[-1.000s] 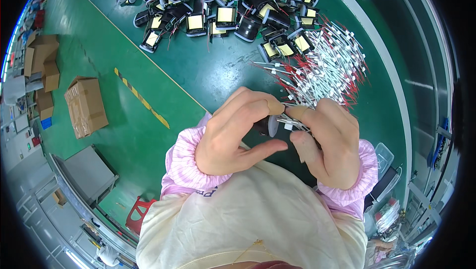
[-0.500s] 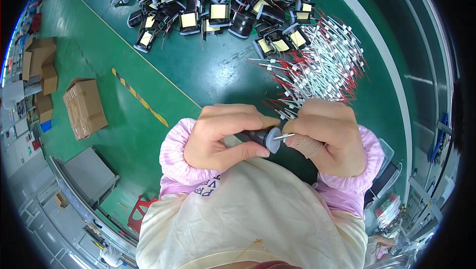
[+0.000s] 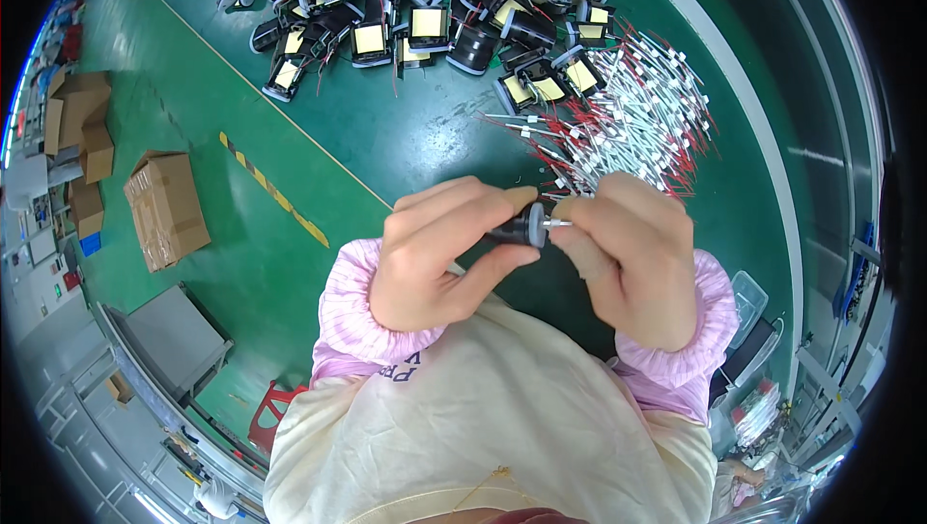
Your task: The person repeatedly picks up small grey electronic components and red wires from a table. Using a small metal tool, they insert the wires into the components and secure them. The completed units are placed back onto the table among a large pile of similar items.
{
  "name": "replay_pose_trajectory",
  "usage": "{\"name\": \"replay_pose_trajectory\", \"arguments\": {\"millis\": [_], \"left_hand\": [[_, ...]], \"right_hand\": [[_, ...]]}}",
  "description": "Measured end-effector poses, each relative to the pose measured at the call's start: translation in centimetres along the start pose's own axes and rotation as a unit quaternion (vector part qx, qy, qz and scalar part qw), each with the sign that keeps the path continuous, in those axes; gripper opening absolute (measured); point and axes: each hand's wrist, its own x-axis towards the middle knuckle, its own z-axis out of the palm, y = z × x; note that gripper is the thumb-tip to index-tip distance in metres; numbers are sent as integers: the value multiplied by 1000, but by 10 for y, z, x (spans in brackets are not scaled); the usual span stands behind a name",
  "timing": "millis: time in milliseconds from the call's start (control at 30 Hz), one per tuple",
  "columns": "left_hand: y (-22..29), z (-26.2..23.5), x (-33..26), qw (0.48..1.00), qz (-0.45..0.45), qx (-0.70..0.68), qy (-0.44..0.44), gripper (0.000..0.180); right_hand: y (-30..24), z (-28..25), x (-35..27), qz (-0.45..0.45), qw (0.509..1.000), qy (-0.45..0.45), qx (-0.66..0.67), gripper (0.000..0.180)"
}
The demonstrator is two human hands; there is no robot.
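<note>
1. Surface: a dark green work table, glossy, with a glare patch near its middle. A pale strip curves along its right edge.
2. Room: to the left lies a green floor with a yellow-and-black striped line running diagonally across it. Brown cardboard boxes stand on that floor; more are stacked further left. A grey metal cabinet sits below them, and a red stool shows just beside the person's sleeve.
3. Far side of the table: a heap of black wound components with yellow tape faces — packed close, many touching.
4. Right of the heap: a loose pile of short white sleeved wires with red ends, spread fan-like, reaching down to just above the right hand.
5. Left hand: fingers curled around a small black cylindrical part, thumb underneath and fingers over the top — grasping it.
6. Right hand: thumb and forefinger pinched on a thin white-sleeved wire whose tip meets the end face of the black part.
7. Position: the part is held in the air above the near table edge, between both hands, close to the chest.
8. Obstruction: the hands cover most of the part; only its right end shows. Pink cuffs and a cream apron fill the lower frame.
</note>
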Motion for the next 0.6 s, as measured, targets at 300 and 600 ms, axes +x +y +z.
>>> {"name": "replay_pose_trajectory", "arguments": {"millis": [300,600], "left_hand": [[-58,-13,10,918,-63,339,195,20],[-104,-26,23,824,-121,498,243,29]], "right_hand": [[111,-88,-13,299,921,249,9,23],[154,-114,-40,278,877,390,-36,38]]}}
